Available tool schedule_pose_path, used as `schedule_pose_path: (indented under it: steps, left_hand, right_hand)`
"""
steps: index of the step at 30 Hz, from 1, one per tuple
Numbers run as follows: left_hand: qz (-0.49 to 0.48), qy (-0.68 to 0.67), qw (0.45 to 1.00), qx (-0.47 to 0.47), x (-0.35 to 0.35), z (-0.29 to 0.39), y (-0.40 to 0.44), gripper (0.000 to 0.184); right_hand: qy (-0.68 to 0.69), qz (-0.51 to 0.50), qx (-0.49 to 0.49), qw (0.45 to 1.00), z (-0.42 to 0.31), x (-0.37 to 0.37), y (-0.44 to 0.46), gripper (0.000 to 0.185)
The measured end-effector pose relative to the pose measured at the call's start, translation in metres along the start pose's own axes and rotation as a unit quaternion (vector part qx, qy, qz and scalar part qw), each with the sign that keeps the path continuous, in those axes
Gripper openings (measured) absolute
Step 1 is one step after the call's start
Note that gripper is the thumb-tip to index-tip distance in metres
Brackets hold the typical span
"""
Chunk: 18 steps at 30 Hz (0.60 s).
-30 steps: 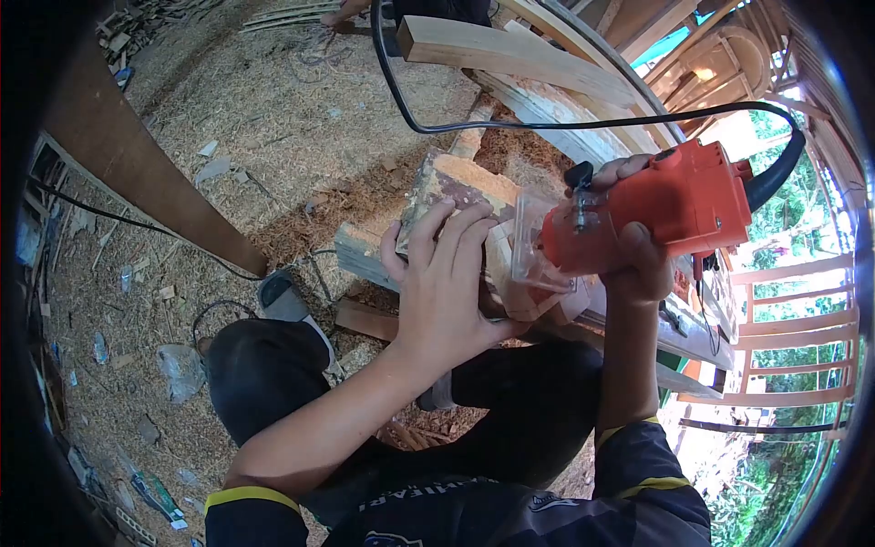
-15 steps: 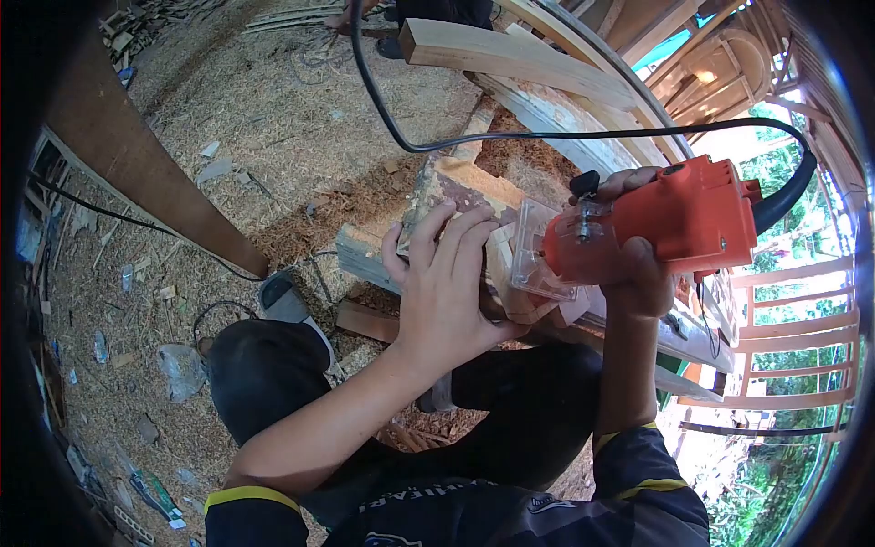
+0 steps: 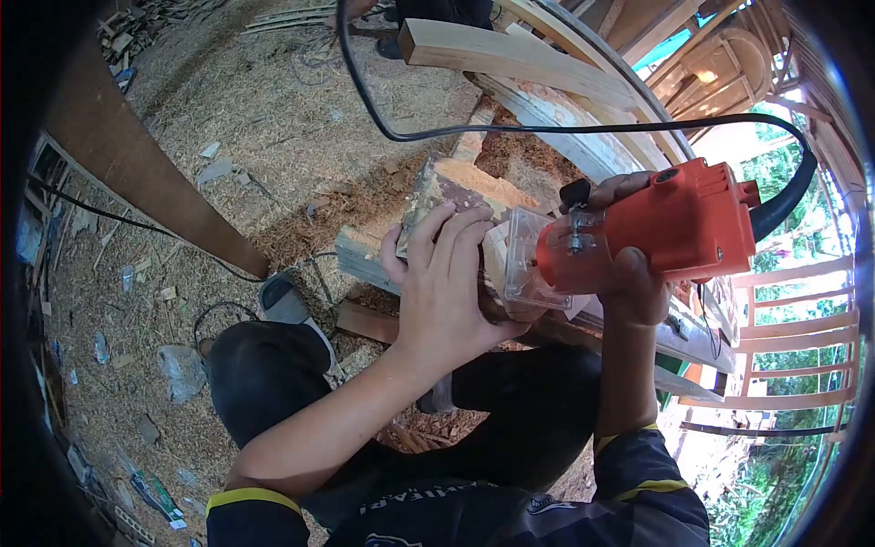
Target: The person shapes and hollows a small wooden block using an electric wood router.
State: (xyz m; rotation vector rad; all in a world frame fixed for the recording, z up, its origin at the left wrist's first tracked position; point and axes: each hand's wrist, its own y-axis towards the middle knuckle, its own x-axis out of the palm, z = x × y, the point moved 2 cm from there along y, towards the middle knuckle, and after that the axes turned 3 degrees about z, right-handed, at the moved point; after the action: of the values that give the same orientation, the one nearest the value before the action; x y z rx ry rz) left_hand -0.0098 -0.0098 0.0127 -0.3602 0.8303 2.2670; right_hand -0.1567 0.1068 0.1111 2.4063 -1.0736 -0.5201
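Observation:
My right hand (image 3: 633, 273) is wrapped round an orange-red trim router (image 3: 679, 223), which lies on its side with its clear plastic base (image 3: 526, 260) facing left. The base is against or very close to the end of a light wooden piece (image 3: 495, 264); the exact contact is hard to see. My left hand (image 3: 444, 278) grips this wooden piece, with fingers over a rough wood block (image 3: 465, 182) and the thumb stretched along the near side. Part of the wooden piece is hidden behind the hand and the router.
A black power cord (image 3: 565, 130) arcs across above the block. Long curved timbers (image 3: 519, 59) lie at the upper right. A brown board (image 3: 137, 164) slants in from the left. Sawdust and scraps cover the ground (image 3: 264, 146). Another person's shoe (image 3: 390, 47) shows at the top.
The router has shifted slightly left, its base moving over the end of the wooden piece. The cord has swung a little left and up. My left hand stays nearly still.

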Motion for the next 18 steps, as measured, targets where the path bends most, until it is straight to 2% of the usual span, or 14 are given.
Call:
schedule_pose_path:
  steps: [18]
  left_hand:
    - [-0.004, -0.001, 1.000, 0.003, -0.001, 0.001, 0.000, 0.109]
  right_hand:
    - [-0.017, 0.017, -0.011, 1.000, 0.010, -0.009, 0.011, 0.075]
